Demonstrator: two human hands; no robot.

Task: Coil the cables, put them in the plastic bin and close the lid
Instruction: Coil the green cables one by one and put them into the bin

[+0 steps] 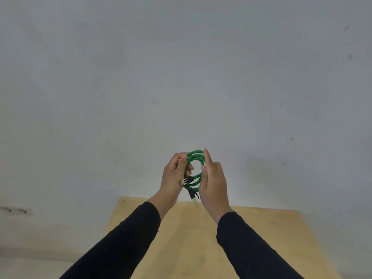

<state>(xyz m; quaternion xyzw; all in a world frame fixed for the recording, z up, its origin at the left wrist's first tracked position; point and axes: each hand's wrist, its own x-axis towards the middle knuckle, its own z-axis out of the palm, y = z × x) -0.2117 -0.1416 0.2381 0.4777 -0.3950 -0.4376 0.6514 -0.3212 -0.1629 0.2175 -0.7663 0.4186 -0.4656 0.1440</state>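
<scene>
Coiling looks nearly done: the left hand point(174, 172) and right hand point(212, 178) both grip the green ethernet cable point(196, 158), looped above the table point(201, 238); next comes binning, the bin unseen.

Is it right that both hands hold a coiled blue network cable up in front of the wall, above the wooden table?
Not quite: in the head view the coiled network cable is green, not blue. The left hand and right hand do hold it up before the wall, above the wooden table.

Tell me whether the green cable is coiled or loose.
Coiled: the green cable forms several stacked loops held between the left hand and right hand, both connectors hanging at the bottom.
</scene>
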